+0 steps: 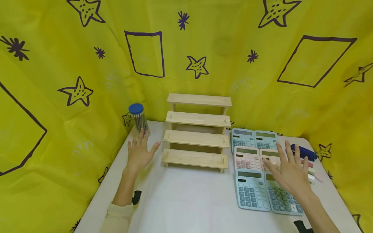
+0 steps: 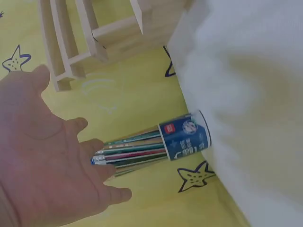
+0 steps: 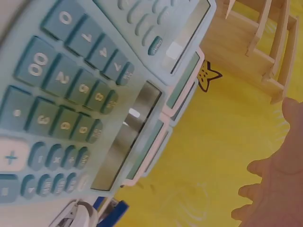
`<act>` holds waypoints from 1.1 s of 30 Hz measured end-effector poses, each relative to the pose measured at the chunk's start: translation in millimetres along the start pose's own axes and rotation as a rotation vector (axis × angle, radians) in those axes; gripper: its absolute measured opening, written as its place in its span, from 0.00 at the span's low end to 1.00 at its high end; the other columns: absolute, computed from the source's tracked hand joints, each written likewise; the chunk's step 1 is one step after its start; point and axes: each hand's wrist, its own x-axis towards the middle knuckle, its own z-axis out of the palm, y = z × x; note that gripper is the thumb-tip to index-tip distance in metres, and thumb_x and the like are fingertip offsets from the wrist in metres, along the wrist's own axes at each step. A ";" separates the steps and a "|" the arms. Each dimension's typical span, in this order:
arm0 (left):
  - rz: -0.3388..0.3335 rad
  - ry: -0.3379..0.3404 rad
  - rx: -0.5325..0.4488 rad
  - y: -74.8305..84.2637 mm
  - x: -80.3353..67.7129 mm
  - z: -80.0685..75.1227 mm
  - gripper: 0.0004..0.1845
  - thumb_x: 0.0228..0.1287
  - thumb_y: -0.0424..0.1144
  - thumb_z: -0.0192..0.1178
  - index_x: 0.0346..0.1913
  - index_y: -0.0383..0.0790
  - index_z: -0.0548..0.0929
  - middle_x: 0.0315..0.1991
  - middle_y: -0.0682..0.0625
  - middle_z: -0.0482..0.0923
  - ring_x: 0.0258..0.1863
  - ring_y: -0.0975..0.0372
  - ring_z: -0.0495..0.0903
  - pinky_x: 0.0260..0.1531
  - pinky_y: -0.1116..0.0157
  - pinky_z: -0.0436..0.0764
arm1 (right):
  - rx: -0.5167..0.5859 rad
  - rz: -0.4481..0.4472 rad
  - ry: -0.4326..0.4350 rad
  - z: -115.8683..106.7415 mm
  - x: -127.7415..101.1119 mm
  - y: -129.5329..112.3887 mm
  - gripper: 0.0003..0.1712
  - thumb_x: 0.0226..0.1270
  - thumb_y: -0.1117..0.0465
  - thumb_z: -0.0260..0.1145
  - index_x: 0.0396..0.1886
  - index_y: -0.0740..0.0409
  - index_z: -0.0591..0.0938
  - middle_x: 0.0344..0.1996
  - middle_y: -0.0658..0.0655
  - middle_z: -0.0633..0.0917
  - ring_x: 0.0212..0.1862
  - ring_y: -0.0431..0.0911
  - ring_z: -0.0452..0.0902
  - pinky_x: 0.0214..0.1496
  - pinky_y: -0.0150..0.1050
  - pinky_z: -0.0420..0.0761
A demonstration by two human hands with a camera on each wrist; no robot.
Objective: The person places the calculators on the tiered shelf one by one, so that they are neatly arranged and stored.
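Head view: your left hand (image 1: 141, 156) reaches forward, fingers and thumb spread, by the blue-lidded tub of pencils (image 1: 140, 119) at the back left of the white table (image 1: 186, 197). Fingertips overlap the tub; whether they touch, hard to say. Your right hand (image 1: 292, 174) is likewise spread, over the calculators (image 1: 249, 190): three rows of two, blue, pink, blue, right of the stepped wooden rack (image 1: 196, 138). Long dark blue item (image 1: 304, 152) behind your right fingers. Yellow cloth (image 1: 224, 42) with drawn stars hangs around the table.
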 end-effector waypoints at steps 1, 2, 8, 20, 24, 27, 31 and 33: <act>0.001 0.003 -0.023 0.8 -1.2 1.9 0.47 0.76 0.70 0.43 0.85 0.46 0.48 0.86 0.41 0.38 0.83 0.39 0.31 0.76 0.29 0.35 | 0.008 0.000 -0.002 -0.8 -3.4 0.6 0.53 0.78 0.32 0.50 0.86 0.52 0.38 0.83 0.64 0.29 0.80 0.64 0.13 0.71 0.74 0.15; 0.004 0.006 -0.046 1.4 -2.5 3.9 0.47 0.77 0.70 0.44 0.85 0.46 0.48 0.86 0.41 0.38 0.82 0.38 0.32 0.75 0.29 0.36 | 0.014 0.001 -0.004 -1.4 -7.0 1.2 0.53 0.79 0.32 0.51 0.86 0.53 0.39 0.83 0.64 0.29 0.80 0.64 0.13 0.71 0.75 0.15; 0.018 0.026 -0.276 4.0 -8.5 15.8 0.45 0.79 0.66 0.47 0.86 0.46 0.46 0.85 0.40 0.39 0.83 0.39 0.34 0.77 0.31 0.41 | 0.002 0.040 -0.019 -2.1 -29.7 8.0 0.53 0.79 0.33 0.50 0.86 0.56 0.37 0.82 0.65 0.27 0.79 0.64 0.11 0.70 0.75 0.14; -0.048 -0.011 -0.725 1.4 -14.8 37.6 0.39 0.81 0.60 0.49 0.85 0.49 0.51 0.84 0.43 0.48 0.82 0.44 0.48 0.79 0.39 0.53 | -0.021 0.192 -0.142 16.2 -69.2 36.4 0.63 0.75 0.28 0.54 0.83 0.68 0.37 0.77 0.82 0.34 0.76 0.79 0.20 0.67 0.84 0.28; -0.074 -0.037 -0.838 3.0 -16.1 48.7 0.37 0.82 0.57 0.50 0.84 0.48 0.53 0.84 0.44 0.52 0.81 0.44 0.53 0.77 0.37 0.56 | -0.009 0.283 -0.276 23.1 -83.1 45.0 0.73 0.66 0.22 0.58 0.81 0.73 0.37 0.74 0.86 0.39 0.72 0.84 0.36 0.64 0.86 0.47; -0.102 -0.040 -0.915 5.9 -16.2 57.3 0.35 0.83 0.51 0.50 0.84 0.45 0.54 0.83 0.43 0.54 0.80 0.43 0.56 0.77 0.39 0.57 | 0.027 0.403 -0.410 27.4 -90.1 47.0 0.85 0.51 0.18 0.67 0.81 0.72 0.34 0.73 0.86 0.37 0.69 0.85 0.43 0.62 0.84 0.54; -0.158 -0.016 -1.025 12.7 -16.2 66.9 0.33 0.82 0.41 0.52 0.83 0.39 0.56 0.81 0.40 0.58 0.79 0.42 0.59 0.78 0.42 0.59 | 0.056 0.529 -0.494 32.4 -95.2 44.3 0.96 0.31 0.23 0.80 0.81 0.68 0.32 0.74 0.85 0.37 0.63 0.84 0.54 0.62 0.81 0.61; -0.188 0.004 -1.080 16.6 -16.8 70.9 0.33 0.80 0.35 0.52 0.82 0.37 0.57 0.80 0.39 0.59 0.79 0.41 0.59 0.78 0.43 0.60 | 0.061 0.559 -0.514 33.8 -96.6 42.8 0.98 0.26 0.26 0.83 0.81 0.67 0.31 0.73 0.84 0.39 0.59 0.81 0.59 0.61 0.80 0.64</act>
